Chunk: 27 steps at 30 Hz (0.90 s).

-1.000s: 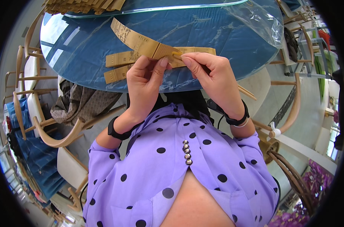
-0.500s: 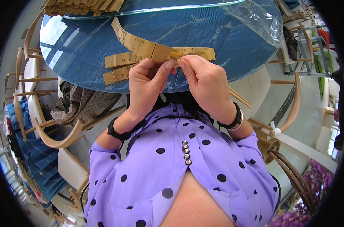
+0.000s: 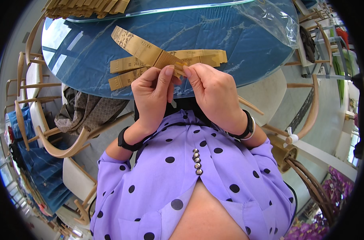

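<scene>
**Both hands pinching a folded tan paper strip above the table edge**

You are holding a tan paper strip (image 3: 150,54) between both hands, just above the near edge of the round blue table (image 3: 246,44). Your left hand (image 3: 152,98) is closing thumb and forefinger on the folded middle of the strip, with the other fingers curling loosely beneath. Your right hand (image 3: 214,94) is pinching the same fold from the other side, its fingertips nearly meeting those of the left. One end of the strip is slanting up and away to your left over the tabletop; the other is running to the right.

Two more tan strips (image 3: 128,72) are lying flat on the table just beyond your left hand, one beside the other. A stack of similar strips (image 3: 86,7) is sitting at the far edge, well apart. A clear plastic bag (image 3: 274,22) is lying on the table's right side. Wooden chairs (image 3: 66,146) are standing around the table, and a grey patterned cloth (image 3: 86,112) is draping over one on your left.
</scene>
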Each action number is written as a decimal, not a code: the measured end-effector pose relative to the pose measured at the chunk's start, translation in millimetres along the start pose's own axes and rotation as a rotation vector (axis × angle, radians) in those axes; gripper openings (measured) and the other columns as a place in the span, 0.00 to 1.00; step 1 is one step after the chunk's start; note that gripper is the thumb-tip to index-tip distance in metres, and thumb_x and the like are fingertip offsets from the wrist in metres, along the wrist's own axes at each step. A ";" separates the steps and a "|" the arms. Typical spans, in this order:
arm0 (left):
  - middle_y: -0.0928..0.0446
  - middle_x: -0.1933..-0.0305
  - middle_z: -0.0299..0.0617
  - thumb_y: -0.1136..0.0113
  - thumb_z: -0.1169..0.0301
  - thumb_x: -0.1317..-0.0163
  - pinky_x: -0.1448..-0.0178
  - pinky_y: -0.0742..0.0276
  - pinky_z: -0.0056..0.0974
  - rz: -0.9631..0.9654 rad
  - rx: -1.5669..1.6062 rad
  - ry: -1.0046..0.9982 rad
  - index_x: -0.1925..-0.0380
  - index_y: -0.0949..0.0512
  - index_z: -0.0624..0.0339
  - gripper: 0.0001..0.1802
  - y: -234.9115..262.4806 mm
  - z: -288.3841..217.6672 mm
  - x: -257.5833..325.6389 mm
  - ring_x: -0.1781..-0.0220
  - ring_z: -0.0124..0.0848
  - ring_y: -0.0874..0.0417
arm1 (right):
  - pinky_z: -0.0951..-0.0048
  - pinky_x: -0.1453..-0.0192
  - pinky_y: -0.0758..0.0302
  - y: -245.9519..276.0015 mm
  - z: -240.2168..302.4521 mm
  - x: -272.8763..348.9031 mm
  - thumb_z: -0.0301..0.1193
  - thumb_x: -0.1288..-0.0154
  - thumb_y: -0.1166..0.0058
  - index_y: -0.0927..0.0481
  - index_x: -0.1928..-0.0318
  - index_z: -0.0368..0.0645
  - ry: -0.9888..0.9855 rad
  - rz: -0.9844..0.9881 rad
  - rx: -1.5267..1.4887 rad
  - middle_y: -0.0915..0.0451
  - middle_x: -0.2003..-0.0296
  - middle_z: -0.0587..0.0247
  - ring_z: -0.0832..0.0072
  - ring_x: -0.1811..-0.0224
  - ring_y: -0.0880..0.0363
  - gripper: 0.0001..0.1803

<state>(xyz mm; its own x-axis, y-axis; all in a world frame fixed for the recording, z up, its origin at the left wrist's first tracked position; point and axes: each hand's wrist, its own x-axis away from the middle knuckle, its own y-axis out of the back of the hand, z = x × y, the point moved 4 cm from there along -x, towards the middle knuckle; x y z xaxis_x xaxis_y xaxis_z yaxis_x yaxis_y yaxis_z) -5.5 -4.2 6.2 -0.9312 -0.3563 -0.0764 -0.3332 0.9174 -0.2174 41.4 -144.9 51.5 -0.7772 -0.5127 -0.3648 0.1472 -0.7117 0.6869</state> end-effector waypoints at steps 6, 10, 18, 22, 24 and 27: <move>0.18 0.72 0.37 0.41 0.72 0.25 0.80 0.39 0.23 0.018 0.037 -0.067 0.66 0.22 0.67 0.10 0.5 9.2 -3.8 0.81 0.14 0.31 | 0.59 0.71 0.25 -3.2 -6.0 0.7 0.34 0.22 0.49 0.23 0.69 0.38 0.064 -0.059 0.019 0.21 0.74 0.53 0.54 0.74 0.20 0.16; 0.18 0.70 0.37 0.39 0.73 0.26 0.79 0.37 0.23 -0.023 -0.028 -0.127 0.66 0.23 0.66 0.09 3.7 9.4 -0.3 0.81 0.14 0.31 | 0.58 0.72 0.26 -2.3 -4.8 -1.2 0.35 0.22 0.50 0.23 0.69 0.38 0.072 -0.027 -0.036 0.22 0.75 0.52 0.53 0.75 0.21 0.17; 0.19 0.73 0.35 0.36 0.73 0.28 0.77 0.36 0.23 0.050 -0.073 -0.076 0.70 0.24 0.65 0.11 1.6 4.2 -1.1 0.79 0.13 0.31 | 0.55 0.71 0.26 -3.5 -6.8 -1.0 0.32 0.25 0.53 0.28 0.74 0.39 0.051 0.044 -0.040 0.24 0.77 0.49 0.51 0.77 0.23 0.17; 0.19 0.74 0.34 0.36 0.70 0.27 0.77 0.38 0.23 0.074 -0.033 0.008 0.70 0.24 0.65 0.12 2.6 8.5 -2.6 0.79 0.13 0.31 | 0.53 0.68 0.26 -6.8 -4.2 0.8 0.29 0.24 0.55 0.22 0.57 0.33 0.022 0.052 0.023 0.21 0.73 0.46 0.49 0.73 0.21 0.11; 0.19 0.74 0.34 0.37 0.70 0.27 0.78 0.39 0.23 0.060 -0.008 0.065 0.70 0.23 0.65 0.13 0.9 7.1 -3.2 0.79 0.13 0.31 | 0.55 0.68 0.26 -10.2 -4.8 3.2 0.29 0.24 0.55 0.23 0.47 0.30 0.036 -0.034 -0.008 0.20 0.73 0.46 0.50 0.73 0.20 0.15; 0.20 0.75 0.33 0.37 0.69 0.26 0.79 0.40 0.23 0.123 0.051 0.108 0.70 0.22 0.65 0.13 0.1 7.6 -6.8 0.80 0.13 0.32 | 0.60 0.67 0.20 -7.8 -2.8 0.6 0.29 0.26 0.53 0.31 0.37 0.22 -0.017 0.069 0.082 0.17 0.69 0.44 0.52 0.71 0.17 0.25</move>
<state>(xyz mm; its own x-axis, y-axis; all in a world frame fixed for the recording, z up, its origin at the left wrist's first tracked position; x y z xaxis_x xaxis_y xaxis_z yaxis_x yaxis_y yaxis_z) 1.9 -3.0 -0.8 -0.9759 -0.2184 -0.0013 -0.2105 0.9419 -0.2619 41.5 -141.0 44.2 -0.7771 -0.5507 -0.3047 0.1508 -0.6329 0.7594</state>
